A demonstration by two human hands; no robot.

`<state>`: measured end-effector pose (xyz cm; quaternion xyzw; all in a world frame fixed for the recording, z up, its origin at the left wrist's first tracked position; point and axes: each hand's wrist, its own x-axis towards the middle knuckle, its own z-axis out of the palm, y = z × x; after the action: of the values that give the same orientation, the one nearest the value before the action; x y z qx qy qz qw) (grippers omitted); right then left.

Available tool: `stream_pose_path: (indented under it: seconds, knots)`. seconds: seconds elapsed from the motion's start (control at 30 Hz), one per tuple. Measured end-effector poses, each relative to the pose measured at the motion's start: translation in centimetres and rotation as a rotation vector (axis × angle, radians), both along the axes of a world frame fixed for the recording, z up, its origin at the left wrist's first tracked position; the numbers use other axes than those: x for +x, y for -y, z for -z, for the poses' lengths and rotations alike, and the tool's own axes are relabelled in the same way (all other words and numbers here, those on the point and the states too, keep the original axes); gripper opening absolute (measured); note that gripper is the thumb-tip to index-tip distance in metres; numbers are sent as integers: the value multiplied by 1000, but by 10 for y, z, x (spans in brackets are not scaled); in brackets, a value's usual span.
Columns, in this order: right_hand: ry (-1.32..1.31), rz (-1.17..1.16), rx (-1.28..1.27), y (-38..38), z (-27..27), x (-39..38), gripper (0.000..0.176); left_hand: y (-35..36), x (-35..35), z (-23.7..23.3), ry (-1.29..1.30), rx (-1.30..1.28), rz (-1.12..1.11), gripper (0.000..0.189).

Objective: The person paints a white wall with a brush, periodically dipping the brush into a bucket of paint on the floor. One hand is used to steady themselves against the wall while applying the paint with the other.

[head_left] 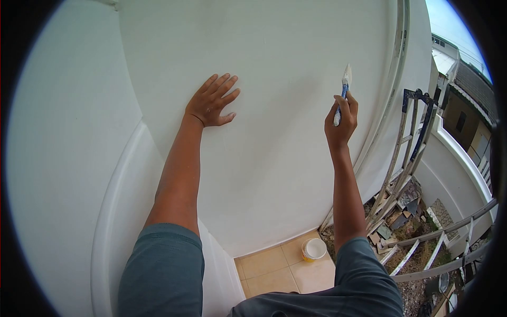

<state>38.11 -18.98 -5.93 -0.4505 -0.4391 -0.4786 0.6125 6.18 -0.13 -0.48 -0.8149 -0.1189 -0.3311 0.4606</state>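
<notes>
My left hand [211,103] lies flat on the white wall [264,158], its fingers spread and nothing in it. To the right, my right hand [343,117] is closed around the blue handle of a paintbrush [346,82]. The brush points upward, and its bristles are coated in white. Its tip is at or close to the wall; whether they touch is unclear. Small white specks show on the back of my left hand.
A white bucket [315,249] with a yellow lower part stands on the tiled floor [264,268] below. On the right are a folding ladder [406,158], a second ladder [422,256], rubble and a low white boundary wall [458,153].
</notes>
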Motion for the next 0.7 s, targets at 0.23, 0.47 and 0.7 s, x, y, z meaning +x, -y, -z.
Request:
stream_pose_path:
  seconds: [0.23,0.47,0.7]
  knots:
    - [-424,-1337,-213,11,0,-52,9,-3,1,1,-3,5,-10,63]
    - [-219,-392,-68,-16,11,5,8,-2,0,0,-9,-5,-6,63]
    - [-66,-378,-159,-12,16,-18,13,0,0,4,-15,4,-34,62]
